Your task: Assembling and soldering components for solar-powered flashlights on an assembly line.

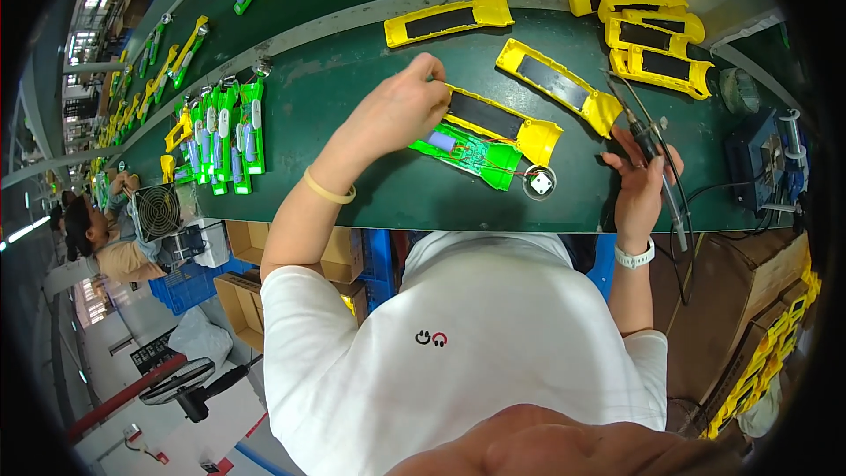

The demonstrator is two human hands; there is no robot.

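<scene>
My left hand (407,104) is closed over the upper-left ends of a yellow housing half (493,120) and a green housing half (500,164). Its fingertips are partly hidden, so what they pinch cannot be made out. Inside the green half lie a blue-purple battery cell (441,142) and a green circuit board (474,155). Red wires run to a clear round lamp piece (540,182) with a white square in it. My right hand (640,181) grips a soldering iron (650,143), its tip pointing up and left, away from the board.
Loose yellow housings (564,84) lie beyond my hands, with a pile (648,22) at the far right. Green assemblies (220,137) stand in a row at left. A blue soldering station (756,159) sits at right, its cable looping by my wrist. Another person (106,238) works far left.
</scene>
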